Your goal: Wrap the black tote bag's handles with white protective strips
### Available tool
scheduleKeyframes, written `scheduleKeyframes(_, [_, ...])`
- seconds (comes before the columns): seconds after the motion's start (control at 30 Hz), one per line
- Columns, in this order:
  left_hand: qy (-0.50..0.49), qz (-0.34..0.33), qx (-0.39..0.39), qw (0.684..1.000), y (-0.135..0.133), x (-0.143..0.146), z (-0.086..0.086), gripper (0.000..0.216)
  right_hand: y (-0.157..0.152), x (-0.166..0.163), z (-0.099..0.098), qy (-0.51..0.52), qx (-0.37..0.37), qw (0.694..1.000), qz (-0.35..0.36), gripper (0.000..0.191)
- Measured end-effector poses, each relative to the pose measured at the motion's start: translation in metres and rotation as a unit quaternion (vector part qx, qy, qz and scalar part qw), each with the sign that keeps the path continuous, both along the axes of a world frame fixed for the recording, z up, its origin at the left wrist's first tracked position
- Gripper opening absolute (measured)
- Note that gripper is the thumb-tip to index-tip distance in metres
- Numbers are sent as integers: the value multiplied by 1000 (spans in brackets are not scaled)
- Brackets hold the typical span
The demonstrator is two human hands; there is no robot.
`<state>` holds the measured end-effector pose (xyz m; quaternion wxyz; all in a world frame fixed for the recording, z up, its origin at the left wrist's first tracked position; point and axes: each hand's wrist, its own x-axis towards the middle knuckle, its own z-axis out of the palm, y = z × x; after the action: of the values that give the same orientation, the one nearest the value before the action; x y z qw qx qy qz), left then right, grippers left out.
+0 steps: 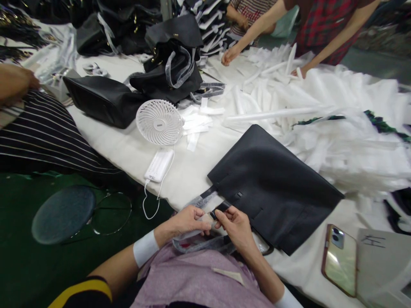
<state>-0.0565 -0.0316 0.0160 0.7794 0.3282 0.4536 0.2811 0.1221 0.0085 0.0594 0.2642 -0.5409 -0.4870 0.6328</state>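
**Two hands at the strap of a black bag on a crowded worktable**

White cloth covers a long worktable that runs from the near right corner to the far left. Across its right half spreads a big heap of white wrapping sheets and folded strips. At the far end, piles of black bags sit stacked, some with handles wrapped in clear film. A co-worker in a red plaid top leans in from the far right, with one hand resting on the white strips. Another person in a black striped garment sits at the left edge.

Nearest the wearer lies 1 flat black tote bag, turned at an angle, its top edge toward the wearer. Its strap, partly sheathed in clear film, runs off the table's near edge into the lap.

Both hands meet at that strap, just below the bag's near corner. The left hand pinches the film-wrapped portion from the left. The right hand pinches the bare black strap end from the right, fingertips almost touching the left hand's.

Smaller items: a white desk fan stands left of the bag, with a white power bank and cable just before it. A phone lies face down at the near right.
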Motion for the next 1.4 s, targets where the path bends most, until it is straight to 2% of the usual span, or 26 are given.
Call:
scheduleKeyframes(0.37, [10,-9,-1,1000,5,0,6,38,1,-2,-5,-16,18,1000,-13,35])
scheduleKeyframes(0.6, [8,16,-14,1000,6,2,8,36,2,2,-3,1,-4,1000,20,37])
scheduleKeyframes(0.8, [26,86,-2,996,4,3,1,38,3,6,-2,-7,20,1000,14,34])
scheduleKeyframes(0.93, [29,29,14,999,0,-5,-5,39,3,10,-2,-12,21,1000,8,35])
scheduleKeyframes(1.0, [45,21,30,998,-2,-8,-9,39,4,11,-2,-16,19,1000,9,36])
scheduleKeyframes(1.13, [65,66,23,995,-4,-6,-12,38,4,12,-2,-21,17,1000,10,39])
scheduleKeyframes(1.27, [44,127,19,991,-3,2,-5,40,4,11,0,-25,21,999,10,40])
scheduleKeyframes(1.4, [24,123,30,992,-1,4,2,43,5,10,3,-25,19,999,10,40])
